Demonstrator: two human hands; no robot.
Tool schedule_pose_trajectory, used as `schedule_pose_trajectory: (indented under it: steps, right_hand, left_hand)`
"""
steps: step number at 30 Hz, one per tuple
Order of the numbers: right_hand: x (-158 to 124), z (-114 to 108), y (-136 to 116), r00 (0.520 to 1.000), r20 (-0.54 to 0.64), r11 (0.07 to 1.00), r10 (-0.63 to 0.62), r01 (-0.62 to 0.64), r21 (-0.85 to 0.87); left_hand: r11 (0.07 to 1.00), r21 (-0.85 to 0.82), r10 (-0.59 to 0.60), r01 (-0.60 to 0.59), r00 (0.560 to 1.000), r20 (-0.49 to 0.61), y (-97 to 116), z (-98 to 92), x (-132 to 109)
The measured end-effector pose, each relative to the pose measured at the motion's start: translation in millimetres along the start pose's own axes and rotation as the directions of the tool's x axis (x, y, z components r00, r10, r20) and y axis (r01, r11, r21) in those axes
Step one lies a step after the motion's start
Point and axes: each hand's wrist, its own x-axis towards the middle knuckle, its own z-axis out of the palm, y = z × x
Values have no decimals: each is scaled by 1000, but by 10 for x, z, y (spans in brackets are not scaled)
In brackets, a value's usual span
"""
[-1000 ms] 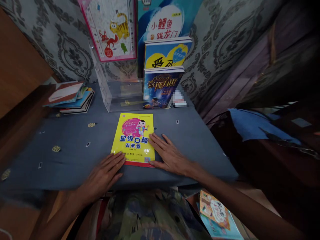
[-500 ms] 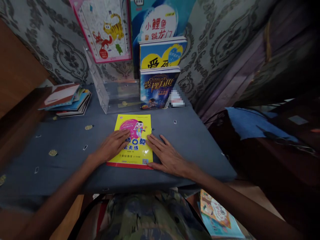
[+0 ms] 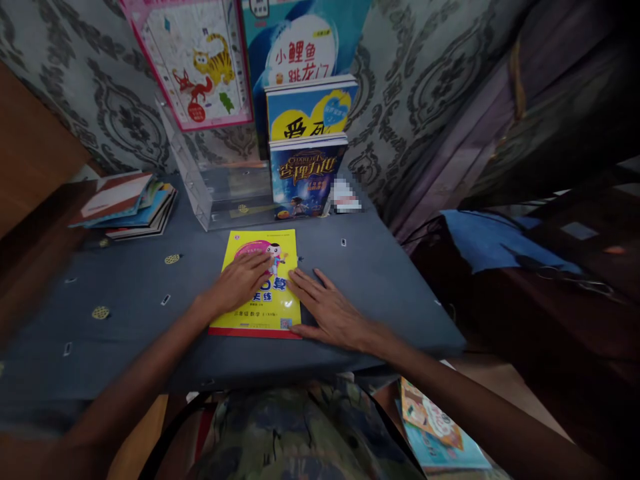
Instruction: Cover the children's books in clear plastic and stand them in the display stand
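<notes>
Steadying is judged underway: yellow book covered at nine o'clock by left hand, edged at three by right hand; fingers extended, nothing gripped. For lifting, an edge grip would be needed.

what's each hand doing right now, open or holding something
Left hand: open, spread over the yellow book, not gripping it.
Right hand: open, fingers at the book's right edge, not gripping.

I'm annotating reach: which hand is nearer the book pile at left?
Left. The left hand, on the yellow book, is right of the pile; the right hand is farther right.
</notes>
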Motion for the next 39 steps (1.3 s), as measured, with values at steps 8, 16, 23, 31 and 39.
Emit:
schedule_pose_trajectory:
  steps: [8, 16, 23, 31, 39]
  right_hand:
    - [-15, 6, 2, 1000, -31, 1000, -7, 7, 3]
    - [-9, 30, 5, 998, -55, 1000, -10, 10, -1]
    - [21, -21, -131, 999, -38, 1000, 4, -5, -16]
    - [105, -189, -446, 998, 66, 1000, -19, 20, -11]
    - [238, -143, -762, 990, 50, 986, -133, 138, -94]
  left_hand:
    - [995, -1, 97, -97, 994, 41, 456, -228, -654]
    - [995, 21, -101, 102, 994, -45, 425, -301, -1081]
    - [974, 148, -163, 172, 984, -70, 351, -212, -880]
    - [949, 126, -292, 288, 956, 15, 43, -204, -420]
    - [951, 106, -300, 289, 947, 111, -48, -255, -11]
